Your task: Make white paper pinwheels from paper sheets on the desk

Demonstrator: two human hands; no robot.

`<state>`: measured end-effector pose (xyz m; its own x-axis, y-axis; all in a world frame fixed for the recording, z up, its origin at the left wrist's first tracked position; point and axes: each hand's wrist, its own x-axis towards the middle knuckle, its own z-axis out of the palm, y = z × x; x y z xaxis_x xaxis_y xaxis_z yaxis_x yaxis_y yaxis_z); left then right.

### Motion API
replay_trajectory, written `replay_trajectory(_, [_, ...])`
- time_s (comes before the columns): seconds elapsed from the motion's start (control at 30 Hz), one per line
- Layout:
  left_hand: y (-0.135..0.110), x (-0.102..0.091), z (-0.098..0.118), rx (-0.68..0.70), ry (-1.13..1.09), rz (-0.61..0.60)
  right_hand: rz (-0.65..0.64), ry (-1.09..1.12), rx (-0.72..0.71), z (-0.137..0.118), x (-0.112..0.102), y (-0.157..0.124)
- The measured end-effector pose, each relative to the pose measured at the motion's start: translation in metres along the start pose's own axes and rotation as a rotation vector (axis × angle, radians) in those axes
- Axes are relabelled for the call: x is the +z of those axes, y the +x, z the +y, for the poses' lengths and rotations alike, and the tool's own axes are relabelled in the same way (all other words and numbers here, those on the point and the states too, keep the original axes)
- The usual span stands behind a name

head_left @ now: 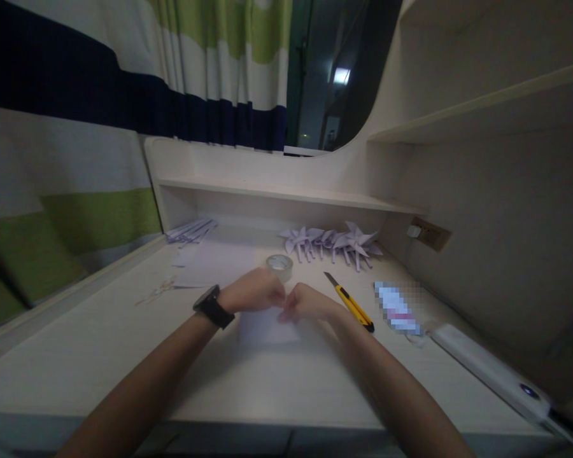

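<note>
Both hands meet over a sheet of white paper (265, 331) near the middle of the desk. My left hand (255, 289), with a black watch (214, 306) on its wrist, is closed at the paper's far edge. Fingers curled, my right hand (308, 302) pinches the paper right beside it. Just beyond the hands lies a roll of clear tape (280, 266). To the right is a yellow utility knife (353, 306), its blade pointing away from me. The fingertips are slightly blurred.
Paper pinwheels (334, 245) are bunched at the back right. Behind my left hand are white sheets (219, 257) and rolled paper sticks (191, 231). A phone with a blurred-out screen (397, 308) and a white power strip (489, 369) line the right side. A shelf (286, 194) overhangs the back.
</note>
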<state>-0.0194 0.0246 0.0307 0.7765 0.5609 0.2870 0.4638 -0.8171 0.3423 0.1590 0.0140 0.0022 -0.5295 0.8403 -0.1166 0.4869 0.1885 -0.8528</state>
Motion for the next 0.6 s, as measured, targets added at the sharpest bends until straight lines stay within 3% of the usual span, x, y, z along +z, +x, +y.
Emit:
replay_trajectory(0.1, [-0.001, 0.001, -0.007, 0.008, -0.050, -0.065, -0.019, -0.048, -0.005, 0.002, -0.001, 0.002])
replay_trajectory(0.33, [-0.001, 0.003, -0.021, -0.011, -0.107, -0.055, -0.040, -0.107, -0.033, 0.014, -0.004, 0.008])
replay_trajectory(0.6, [0.000, -0.001, -0.026, -0.009, 0.057, -0.195, -0.113, -0.067, -0.004, 0.019, -0.005, 0.012])
